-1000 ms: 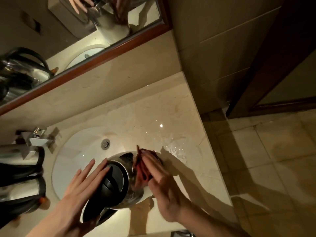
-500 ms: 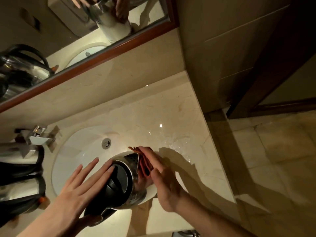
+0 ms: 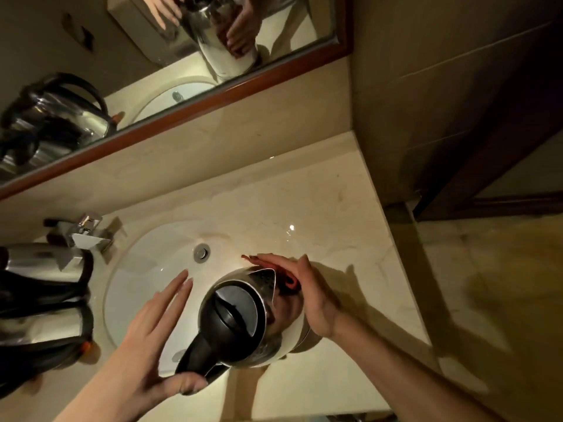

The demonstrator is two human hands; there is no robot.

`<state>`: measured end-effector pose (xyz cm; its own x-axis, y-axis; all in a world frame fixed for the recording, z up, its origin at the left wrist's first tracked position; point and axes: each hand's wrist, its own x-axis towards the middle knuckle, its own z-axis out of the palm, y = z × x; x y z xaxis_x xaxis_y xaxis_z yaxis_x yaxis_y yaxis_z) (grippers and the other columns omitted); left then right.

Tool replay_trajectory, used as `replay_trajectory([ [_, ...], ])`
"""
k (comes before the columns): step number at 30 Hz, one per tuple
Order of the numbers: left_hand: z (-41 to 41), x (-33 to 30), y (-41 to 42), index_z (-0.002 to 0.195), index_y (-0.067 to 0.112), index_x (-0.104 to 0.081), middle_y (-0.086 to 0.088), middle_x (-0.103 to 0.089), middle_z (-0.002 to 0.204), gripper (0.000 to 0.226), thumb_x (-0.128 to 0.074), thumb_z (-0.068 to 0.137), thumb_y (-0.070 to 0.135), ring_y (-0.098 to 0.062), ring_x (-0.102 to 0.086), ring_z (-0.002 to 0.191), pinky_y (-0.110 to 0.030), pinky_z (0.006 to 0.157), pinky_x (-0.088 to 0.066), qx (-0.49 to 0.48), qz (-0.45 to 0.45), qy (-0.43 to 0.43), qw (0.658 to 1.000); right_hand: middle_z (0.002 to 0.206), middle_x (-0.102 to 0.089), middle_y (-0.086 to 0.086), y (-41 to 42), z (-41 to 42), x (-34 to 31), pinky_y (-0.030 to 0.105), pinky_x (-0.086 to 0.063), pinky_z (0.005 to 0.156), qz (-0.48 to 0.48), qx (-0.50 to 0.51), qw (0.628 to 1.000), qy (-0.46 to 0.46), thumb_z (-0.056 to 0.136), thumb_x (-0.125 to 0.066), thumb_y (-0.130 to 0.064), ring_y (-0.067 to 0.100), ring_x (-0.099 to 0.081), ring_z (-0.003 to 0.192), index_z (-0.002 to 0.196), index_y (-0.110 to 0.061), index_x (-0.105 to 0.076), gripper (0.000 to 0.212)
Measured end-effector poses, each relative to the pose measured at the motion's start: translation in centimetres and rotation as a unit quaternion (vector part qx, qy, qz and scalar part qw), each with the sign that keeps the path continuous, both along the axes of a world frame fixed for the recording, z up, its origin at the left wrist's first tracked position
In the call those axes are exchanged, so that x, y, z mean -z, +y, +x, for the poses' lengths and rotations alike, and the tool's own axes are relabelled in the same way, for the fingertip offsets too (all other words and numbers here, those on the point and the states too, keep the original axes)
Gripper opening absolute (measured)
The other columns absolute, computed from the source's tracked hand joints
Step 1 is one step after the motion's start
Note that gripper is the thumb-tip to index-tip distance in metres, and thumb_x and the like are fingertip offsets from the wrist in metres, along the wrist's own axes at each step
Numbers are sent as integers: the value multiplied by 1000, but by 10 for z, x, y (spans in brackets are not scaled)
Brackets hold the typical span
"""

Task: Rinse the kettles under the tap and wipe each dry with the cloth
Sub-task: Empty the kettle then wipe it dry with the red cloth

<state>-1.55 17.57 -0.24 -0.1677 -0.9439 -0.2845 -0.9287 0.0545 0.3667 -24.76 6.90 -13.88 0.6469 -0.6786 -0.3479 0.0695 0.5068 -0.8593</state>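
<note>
Kettle [image 3: 240, 318], a steel electric one with a black lid and handle, stood at the front right edge of the basin [image 3: 146, 287], its spout pointing to about one o'clock. The right hand [image 3: 307, 296] lay flat against the steel wall on the spout side, at roughly two o'clock from the lid, its fingers straight and pressing a reddish cloth [image 3: 286, 278] onto the metal; only a fold of the cloth showed between palm and kettle. The left hand [image 3: 149, 336] steadied the other side at about eight o'clock, its fingers extended over the basin and its thumb against the end of the black handle, so it braced the kettle rather than clasping it.

Judging by the cloth on the wall and no water visible at the tap [image 3: 86, 236], the wiping step was in hand for this kettle. The next move would call for turning the body under the cloth, or carrying the cloth round to the handle side and the base, while the left hand kept the kettle from sliding on the wet counter [image 3: 320, 208].

Two more steel kettles [image 3: 45, 293] stood together at nine o'clock, just beside the tap, and whether they were already rinsed could not be told. At twelve o'clock a framed mirror [image 3: 189, 56] showed the hands and kettle reflected.
</note>
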Motion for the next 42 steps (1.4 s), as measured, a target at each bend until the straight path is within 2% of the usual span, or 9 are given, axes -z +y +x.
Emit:
replay_trajectory([
  [3, 2, 3, 10, 155, 50, -4, 23, -14, 164, 128, -79, 55, 78, 1, -34, 143, -26, 112, -36, -126, 48, 119, 984, 148, -54, -21, 7, -6, 23, 49, -22, 128, -16, -8, 993, 114, 90, -7, -87, 4, -43, 144, 140, -55, -51, 74],
  [7, -11, 8, 24, 144, 68, -8, 40, -20, 155, 119, -82, 52, 77, 6, -53, 128, -9, 101, -41, -237, 76, 235, 940, 150, -52, -20, 22, -16, 17, 4, -17, 112, 12, 19, 992, 127, 90, -15, -86, 1, -41, 144, 150, -49, -43, 76],
  [10, -20, 12, 33, 144, 68, -12, 53, -39, 134, 102, -68, 61, 86, 10, -53, 124, -4, 97, -40, -249, 98, 234, 935, 146, -47, -31, 46, -25, -21, 1, -32, 103, 31, 33, 998, 53, 92, -16, -81, -21, -39, 134, 148, -51, -37, 67],
  [15, -44, 11, 41, 149, 57, -30, 40, -50, 137, 75, -52, 81, 80, 13, -46, 129, -6, 102, -36, -246, 55, 209, 945, 162, -10, -41, 86, -33, -39, 9, -7, 121, -119, 42, 989, 73, 88, -13, -86, -15, -5, 150, 157, -49, -14, 78],
  [21, -120, 8, 37, 135, 45, -41, 26, -69, 108, 42, -54, 99, 29, 16, -63, 96, 0, 77, -42, -362, -19, 258, 896, 163, -31, -23, 56, -26, -9, 41, -26, 127, -40, 127, 971, 201, 96, -23, -78, 5, -28, 152, 148, -62, -24, 55],
  [25, -164, 16, 31, 130, 38, -47, 8, -70, 105, 29, -50, 103, 30, 2, -67, 91, -14, 73, -53, -437, -41, 306, 845, 144, -55, -15, 63, -31, -40, 17, -41, 110, -25, 179, 975, 127, 108, -41, -35, -14, -49, 128, 151, -39, -39, 44],
  [29, -203, 29, 20, 132, 38, -43, 4, -65, 119, 33, -51, 102, 27, -7, -65, 104, -38, 92, -55, -496, -47, 386, 777, 131, -69, -17, 69, -54, -59, 29, -50, 109, -62, 225, 958, 169, 106, -53, -15, 4, -60, 127, 130, -50, -57, 42],
  [37, -222, -1, 21, 148, 50, -27, 18, -36, 154, 60, -58, 98, 37, 12, -50, 116, -9, 95, -38, -539, -123, 519, 652, 107, -80, 3, 52, -74, -150, 25, -61, 83, -44, 218, 974, 45, 98, -58, -8, 17, -75, 103, 121, -22, -68, 29],
  [42, -186, 6, 41, 153, 44, -33, 24, -31, 159, 69, -60, 89, 44, -1, -28, 147, -23, 114, -35, -371, -257, 440, 776, 116, -76, -10, 79, -34, -167, 33, -56, 101, 0, 83, 996, 46, 85, -60, -53, 6, -71, 112, 120, -25, -71, 47],
])
